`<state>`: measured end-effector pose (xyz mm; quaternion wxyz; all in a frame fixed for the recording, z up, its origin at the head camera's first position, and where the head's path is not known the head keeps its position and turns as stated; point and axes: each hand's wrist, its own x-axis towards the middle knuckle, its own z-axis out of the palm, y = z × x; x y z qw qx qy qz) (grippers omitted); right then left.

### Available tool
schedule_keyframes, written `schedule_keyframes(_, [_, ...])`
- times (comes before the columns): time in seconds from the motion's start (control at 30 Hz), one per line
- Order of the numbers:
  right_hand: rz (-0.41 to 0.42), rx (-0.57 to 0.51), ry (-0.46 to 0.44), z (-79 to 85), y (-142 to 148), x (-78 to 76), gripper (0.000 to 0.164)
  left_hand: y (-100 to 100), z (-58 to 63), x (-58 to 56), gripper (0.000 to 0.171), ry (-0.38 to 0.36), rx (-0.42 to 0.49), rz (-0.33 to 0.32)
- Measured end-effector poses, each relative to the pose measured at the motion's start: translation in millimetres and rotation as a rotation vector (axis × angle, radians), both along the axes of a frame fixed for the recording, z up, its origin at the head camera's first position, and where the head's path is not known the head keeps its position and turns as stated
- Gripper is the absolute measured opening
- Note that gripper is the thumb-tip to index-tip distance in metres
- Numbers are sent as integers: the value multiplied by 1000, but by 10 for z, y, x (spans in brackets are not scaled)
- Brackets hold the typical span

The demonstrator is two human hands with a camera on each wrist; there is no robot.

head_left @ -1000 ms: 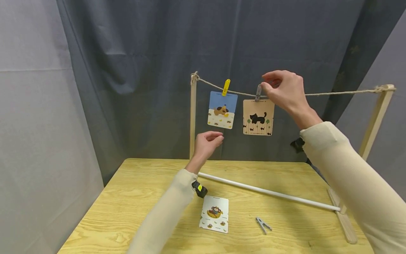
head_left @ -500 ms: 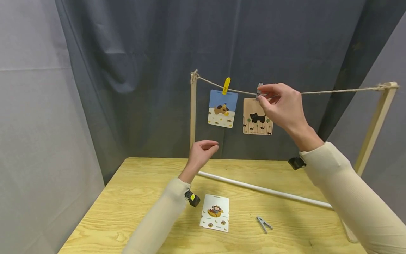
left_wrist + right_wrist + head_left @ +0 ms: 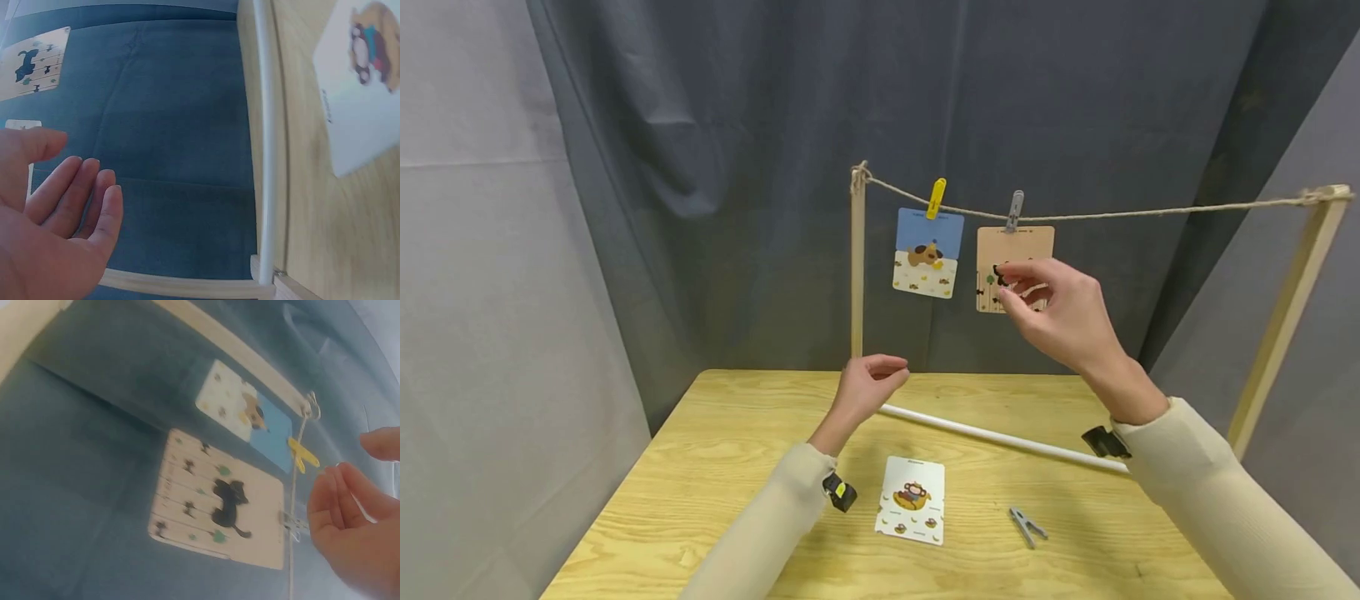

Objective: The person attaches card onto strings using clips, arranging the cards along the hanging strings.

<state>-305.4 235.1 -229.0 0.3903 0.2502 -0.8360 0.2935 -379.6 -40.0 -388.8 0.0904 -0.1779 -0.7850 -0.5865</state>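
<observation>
A peach card with a black cat (image 3: 1000,246) hangs from the string (image 3: 1150,213) by a grey clothespin (image 3: 1015,210). My right hand (image 3: 1063,317) is in front of that card in the head view, hiding part of it; its fingers are bent and hold nothing. Left of it, a yellow clothespin (image 3: 936,198) holds a blue and white dog card (image 3: 928,237). My left hand (image 3: 867,390) hovers over the back of the table, thumb and fingers apart in the left wrist view (image 3: 69,212), with nothing in it.
On the wooden table (image 3: 722,467) lie a white monkey card (image 3: 912,500) and a second grey clothespin (image 3: 1027,527). Wooden posts (image 3: 857,275) bear the string at both ends. A white rod (image 3: 1000,437) runs low between them. Dark curtain (image 3: 737,167) hangs behind.
My right hand has come off the grey clothespin and moved down in front of the cat card. My left hand has sunk lower and slightly left. The cat card stays hanging.
</observation>
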Motion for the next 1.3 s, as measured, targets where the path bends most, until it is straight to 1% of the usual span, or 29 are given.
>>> schedule_keyframes(0.17, [6, 3, -60, -292, 23, 73, 31, -74, -133, 5, 23, -21, -55, -32])
schedule_keyframes(0.3, [1, 14, -104, -538, 39, 113, 30, -122, -266, -4, 26, -30, -93, -76])
schedule_keyframes(0.53, [-4, 30, -216, -948, 64, 171, 28, -134, -492, -21, 32, -65, -147, -114])
schedule_keyframes(0.77, [7, 42, -332, -1374, 127, 221, 29, -141, -649, -43, 40, -73, -204, -144])
schedule_keyframes(0.9, [40, 29, -426, -1603, 193, 238, 30, -142, -731, -39, 42, -86, -251, -152])
schedule_keyframes(1.07, [66, 26, -553, -1796, 283, 262, 30, -152, -813, 7, 43, -131, -272, -166])
schedule_keyframes(1.17, [69, 21, -601, -1881, 332, 282, 30, -158, -845, 40, 44, -171, -282, -178])
schedule_keyframes(1.3, [86, 15, -650, -1990, 388, 322, 31, -152, -866, 63, 44, -192, -289, -191])
